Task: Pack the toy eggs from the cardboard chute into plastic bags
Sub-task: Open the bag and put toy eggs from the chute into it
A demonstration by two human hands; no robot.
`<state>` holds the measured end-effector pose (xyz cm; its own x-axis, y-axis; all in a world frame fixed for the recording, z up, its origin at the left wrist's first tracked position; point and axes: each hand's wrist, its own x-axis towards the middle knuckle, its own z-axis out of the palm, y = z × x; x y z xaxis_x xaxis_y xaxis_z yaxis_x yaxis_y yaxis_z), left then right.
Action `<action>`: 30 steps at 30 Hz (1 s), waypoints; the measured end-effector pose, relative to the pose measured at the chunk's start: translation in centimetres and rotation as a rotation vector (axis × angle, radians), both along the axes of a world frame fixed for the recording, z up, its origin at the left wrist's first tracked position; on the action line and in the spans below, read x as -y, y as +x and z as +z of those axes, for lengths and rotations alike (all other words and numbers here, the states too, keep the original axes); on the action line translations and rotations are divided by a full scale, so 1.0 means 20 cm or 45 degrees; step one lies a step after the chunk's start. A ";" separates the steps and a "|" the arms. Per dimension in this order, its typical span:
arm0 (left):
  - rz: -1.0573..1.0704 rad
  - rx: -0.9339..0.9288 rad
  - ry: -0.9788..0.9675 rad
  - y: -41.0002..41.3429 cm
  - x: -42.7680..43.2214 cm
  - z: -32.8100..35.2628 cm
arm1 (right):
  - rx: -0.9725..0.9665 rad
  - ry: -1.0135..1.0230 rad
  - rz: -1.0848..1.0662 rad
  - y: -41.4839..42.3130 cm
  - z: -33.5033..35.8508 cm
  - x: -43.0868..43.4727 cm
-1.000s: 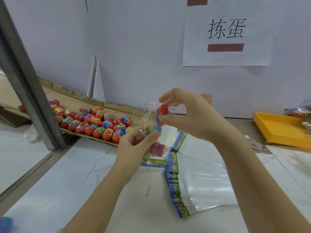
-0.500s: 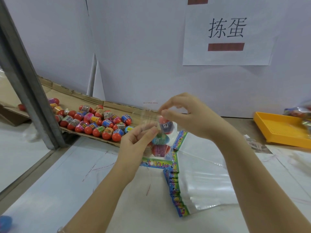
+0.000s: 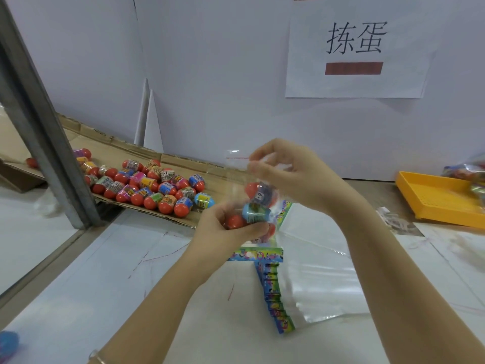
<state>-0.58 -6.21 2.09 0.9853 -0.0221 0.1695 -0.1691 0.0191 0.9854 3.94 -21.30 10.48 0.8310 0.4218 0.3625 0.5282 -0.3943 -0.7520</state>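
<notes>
Nearest, a stack of flat bags (image 3: 322, 292) lies on the white table (image 3: 105, 285). Above it the left hand (image 3: 225, 229) curls round the bottom of a clear plastic bag (image 3: 236, 160), cupping the eggs through the film. The right hand (image 3: 296, 174) pinches the bag's top between thumb and fingertips. The likely trouble is a spill: if that pinch slackens, the thin mouth may fold and the top egg roll out. The bagged eggs (image 3: 256, 212) press against the left fingers, just below the right ones. Beyond, loose toy eggs (image 3: 157, 187) crowd the cardboard chute (image 3: 110, 151) — well apart from either hand.
</notes>
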 end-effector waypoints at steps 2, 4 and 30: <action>0.019 -0.006 -0.027 0.00 0.00 0.00 | -0.168 0.131 0.085 0.01 0.00 0.02; 0.041 -0.021 -0.072 0.00 0.00 0.01 | -0.336 0.131 0.154 0.02 0.00 0.06; 0.076 0.008 -0.149 -0.02 0.01 0.02 | -0.198 0.119 0.129 0.00 -0.05 -0.05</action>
<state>-0.89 -6.49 2.49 0.9832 0.0572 0.1733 -0.1792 0.1233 0.9761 3.97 -20.24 9.49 0.8352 0.4766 0.2745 0.4362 -0.2700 -0.8584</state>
